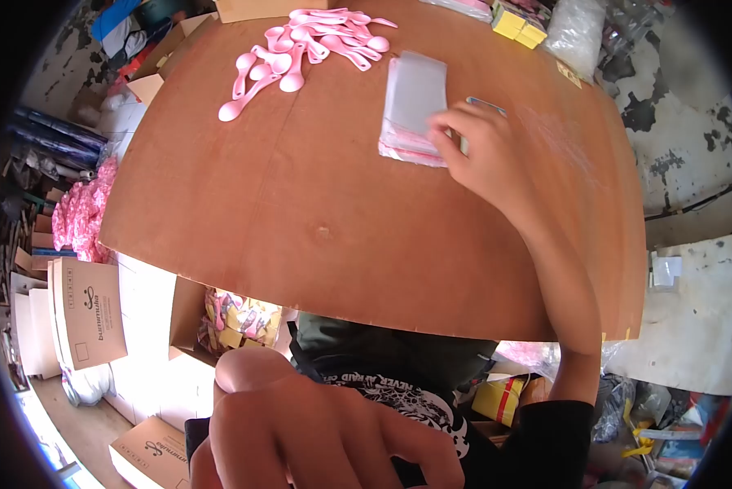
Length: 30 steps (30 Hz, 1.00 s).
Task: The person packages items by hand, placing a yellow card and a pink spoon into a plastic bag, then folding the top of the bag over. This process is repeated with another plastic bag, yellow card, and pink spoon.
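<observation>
My right hand [484, 151] is over the table at the right edge of a stack of clear plastic bags [419, 90] with pink lower ends. Its fingers are bent but apart, slightly blurred, and I see nothing lifted in them. Behind the hand, part of a small flat item with a blue edge [486, 106] shows; most of it is hidden. My left hand [325, 428] is large and close to the camera at the bottom, knuckles up, off the table. Its fingertips run out of view. At the table's far side lies a pile of pink plastic spoons [301, 45].
The brown table [317, 187] has its near edge in front of my body. Yellow packs [519, 26] and a roll of clear plastic [576, 37] sit at the far right. Cardboard boxes [89, 314] stand at left; an open box [188, 318] below the edge holds small packets.
</observation>
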Each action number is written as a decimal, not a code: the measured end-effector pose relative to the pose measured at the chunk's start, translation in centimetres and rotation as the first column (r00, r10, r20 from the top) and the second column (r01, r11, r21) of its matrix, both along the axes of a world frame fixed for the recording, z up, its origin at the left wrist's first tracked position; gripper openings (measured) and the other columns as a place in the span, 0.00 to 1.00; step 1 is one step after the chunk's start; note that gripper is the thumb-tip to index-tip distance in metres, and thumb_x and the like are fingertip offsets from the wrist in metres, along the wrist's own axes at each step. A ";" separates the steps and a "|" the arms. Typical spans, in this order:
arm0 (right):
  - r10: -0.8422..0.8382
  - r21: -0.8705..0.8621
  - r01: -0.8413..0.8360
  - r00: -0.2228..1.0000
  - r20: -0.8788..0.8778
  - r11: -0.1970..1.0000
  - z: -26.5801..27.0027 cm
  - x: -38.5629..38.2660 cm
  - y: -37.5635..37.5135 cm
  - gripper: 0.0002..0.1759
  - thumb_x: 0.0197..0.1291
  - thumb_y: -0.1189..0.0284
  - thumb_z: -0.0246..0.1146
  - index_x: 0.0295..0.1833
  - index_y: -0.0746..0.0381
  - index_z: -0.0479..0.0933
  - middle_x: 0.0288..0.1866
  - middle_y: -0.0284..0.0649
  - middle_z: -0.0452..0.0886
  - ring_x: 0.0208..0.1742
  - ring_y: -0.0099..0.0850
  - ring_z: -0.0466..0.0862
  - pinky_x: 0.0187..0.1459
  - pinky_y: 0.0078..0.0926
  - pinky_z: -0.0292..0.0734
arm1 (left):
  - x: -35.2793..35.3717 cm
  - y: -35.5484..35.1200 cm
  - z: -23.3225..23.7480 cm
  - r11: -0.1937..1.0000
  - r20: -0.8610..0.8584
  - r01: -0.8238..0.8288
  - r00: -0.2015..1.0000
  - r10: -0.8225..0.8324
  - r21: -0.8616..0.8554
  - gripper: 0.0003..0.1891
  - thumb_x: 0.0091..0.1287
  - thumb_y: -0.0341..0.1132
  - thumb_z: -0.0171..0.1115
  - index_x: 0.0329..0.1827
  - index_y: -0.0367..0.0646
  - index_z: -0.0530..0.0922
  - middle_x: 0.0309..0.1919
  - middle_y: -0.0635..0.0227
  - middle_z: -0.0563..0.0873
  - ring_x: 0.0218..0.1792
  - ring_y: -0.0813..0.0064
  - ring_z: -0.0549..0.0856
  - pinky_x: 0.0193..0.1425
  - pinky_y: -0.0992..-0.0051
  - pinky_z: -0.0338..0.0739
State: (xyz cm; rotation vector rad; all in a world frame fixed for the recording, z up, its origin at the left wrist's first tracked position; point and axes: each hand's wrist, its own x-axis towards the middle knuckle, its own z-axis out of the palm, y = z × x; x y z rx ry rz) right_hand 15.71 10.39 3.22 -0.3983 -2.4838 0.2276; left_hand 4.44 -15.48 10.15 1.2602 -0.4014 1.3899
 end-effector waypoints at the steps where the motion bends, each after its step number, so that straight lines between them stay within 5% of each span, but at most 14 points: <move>1: -0.035 0.049 0.031 0.996 0.087 0.998 0.2 -0.6 0.6 0.06 0.56 0.75 0.66 0.39 0.64 0.84 0.32 0.41 0.84 0.33 0.33 0.85 0.34 0.30 0.77 | 0.6 -0.2 0.1 1.000 0.006 0.009 1.000 -0.009 0.004 0.23 0.71 0.48 0.61 0.20 0.43 0.74 0.16 0.65 0.79 0.21 0.69 0.84 0.51 0.52 0.75; 3: -0.064 -0.004 0.065 0.987 0.151 0.998 0.4 -1.9 1.6 0.06 0.52 0.72 0.67 0.33 0.63 0.84 0.30 0.42 0.84 0.32 0.37 0.85 0.34 0.34 0.77 | 2.0 -1.4 0.1 0.974 0.191 -0.109 0.970 0.147 -0.199 0.23 0.71 0.44 0.63 0.18 0.43 0.73 0.14 0.67 0.76 0.18 0.72 0.81 0.41 0.58 0.76; 7: -0.124 -0.188 0.226 0.889 0.440 0.956 0.9 -3.7 2.9 0.08 0.49 0.71 0.70 0.34 0.64 0.86 0.28 0.45 0.86 0.28 0.35 0.86 0.32 0.32 0.77 | 4.8 -0.8 -0.6 0.970 0.618 -0.192 0.748 0.242 -0.149 0.22 0.69 0.41 0.65 0.17 0.42 0.72 0.14 0.68 0.75 0.17 0.73 0.79 0.39 0.60 0.76; 9: -0.099 -0.185 0.186 0.910 0.402 0.965 0.6 -3.9 3.5 0.08 0.49 0.71 0.70 0.34 0.64 0.86 0.28 0.46 0.86 0.28 0.35 0.86 0.32 0.33 0.77 | 0.9 0.6 0.4 0.964 0.219 0.220 0.958 -0.184 -0.150 0.21 0.67 0.40 0.67 0.18 0.42 0.73 0.14 0.67 0.76 0.18 0.72 0.81 0.41 0.58 0.76; 10: -0.079 -0.179 0.152 0.929 0.362 0.972 0.4 -4.1 3.8 0.08 0.48 0.71 0.70 0.33 0.64 0.86 0.28 0.47 0.86 0.29 0.34 0.86 0.32 0.33 0.77 | 0.6 2.3 -0.8 0.949 0.121 0.292 0.944 -0.306 0.123 0.20 0.67 0.41 0.67 0.19 0.41 0.73 0.16 0.64 0.79 0.21 0.69 0.84 0.46 0.52 0.77; 14: -0.113 -0.162 0.185 0.919 0.377 0.969 0.4 -4.2 3.8 0.08 0.50 0.71 0.68 0.33 0.64 0.86 0.27 0.47 0.86 0.28 0.37 0.86 0.33 0.34 0.78 | -0.6 2.5 0.3 0.989 -0.021 0.150 0.988 -0.150 -0.003 0.22 0.74 0.42 0.55 0.20 0.42 0.72 0.14 0.62 0.77 0.14 0.68 0.76 0.31 0.62 0.70; 16: -0.173 -0.087 0.213 0.926 0.337 0.973 0.5 -3.8 3.1 0.06 0.53 0.73 0.65 0.33 0.64 0.86 0.29 0.46 0.86 0.30 0.41 0.85 0.35 0.36 0.77 | -1.9 4.2 -0.1 0.982 -0.162 -0.180 0.969 0.187 0.055 0.20 0.72 0.39 0.54 0.18 0.45 0.70 0.12 0.69 0.75 0.12 0.72 0.72 0.29 0.66 0.65; 19: -0.158 0.099 0.140 0.965 0.209 0.985 0.1 -2.5 2.4 0.05 0.55 0.73 0.64 0.31 0.59 0.85 0.30 0.43 0.84 0.35 0.41 0.83 0.41 0.43 0.72 | -4.0 5.4 -0.7 0.672 -0.534 -0.689 0.689 0.490 -0.272 0.17 0.69 0.39 0.57 0.21 0.42 0.74 0.13 0.73 0.72 0.18 0.80 0.72 0.23 0.80 0.61; 21: -0.140 0.185 0.095 0.958 0.250 0.978 1.3 -0.9 0.2 0.05 0.56 0.73 0.64 0.32 0.58 0.85 0.30 0.42 0.83 0.35 0.42 0.82 0.41 0.43 0.70 | -4.9 7.7 -0.4 0.492 -0.696 -0.847 0.476 0.538 -0.200 0.14 0.65 0.37 0.60 0.21 0.43 0.72 0.14 0.72 0.72 0.21 0.75 0.79 0.27 0.71 0.70; 23: 0.020 0.133 -0.058 0.962 0.271 0.989 2.3 0.9 -1.9 0.04 0.57 0.73 0.65 0.33 0.59 0.85 0.29 0.41 0.83 0.34 0.41 0.81 0.40 0.43 0.69 | -5.4 10.0 -2.4 0.267 -0.736 -0.859 -0.172 0.655 0.437 0.04 0.60 0.29 0.65 0.29 0.40 0.80 0.24 0.69 0.81 0.29 0.69 0.84 0.48 0.64 0.79; 26: 0.228 -0.199 -0.187 0.951 0.210 0.962 3.5 3.0 -4.0 0.03 0.57 0.73 0.67 0.33 0.61 0.84 0.29 0.40 0.83 0.33 0.39 0.82 0.37 0.38 0.73 | -4.5 12.1 -6.7 0.001 -0.317 -0.584 -0.439 0.841 0.812 0.07 0.56 0.23 0.68 0.37 0.42 0.83 0.35 0.68 0.87 0.36 0.66 0.87 0.68 0.54 0.72; 27: 0.296 -0.400 -0.207 0.939 0.175 0.893 3.9 3.5 -4.4 0.03 0.57 0.74 0.69 0.34 0.63 0.84 0.30 0.39 0.83 0.33 0.37 0.83 0.36 0.34 0.75 | -4.6 12.1 -7.0 -0.001 -0.313 -0.586 -0.434 0.844 0.810 0.07 0.56 0.23 0.68 0.37 0.42 0.83 0.35 0.68 0.87 0.36 0.66 0.87 0.68 0.54 0.72; 29: 0.300 -0.464 -0.203 0.943 0.145 0.863 4.3 4.3 -4.2 0.05 0.57 0.74 0.69 0.34 0.64 0.83 0.29 0.39 0.83 0.33 0.33 0.83 0.35 0.29 0.75 | -5.2 11.8 -7.5 0.440 -0.628 -0.625 -0.105 0.771 0.645 0.05 0.58 0.26 0.69 0.36 0.41 0.83 0.38 0.68 0.89 0.40 0.66 0.89 0.75 0.47 0.60; 30: 0.221 -0.422 -0.158 0.969 0.106 0.893 4.3 4.7 -3.7 0.05 0.57 0.73 0.69 0.35 0.64 0.83 0.29 0.41 0.83 0.32 0.35 0.82 0.35 0.31 0.75 | -5.5 11.7 -7.4 0.510 -0.686 -0.660 -0.011 0.728 0.552 0.06 0.58 0.25 0.71 0.36 0.40 0.83 0.33 0.67 0.89 0.40 0.69 0.89 0.67 0.53 0.73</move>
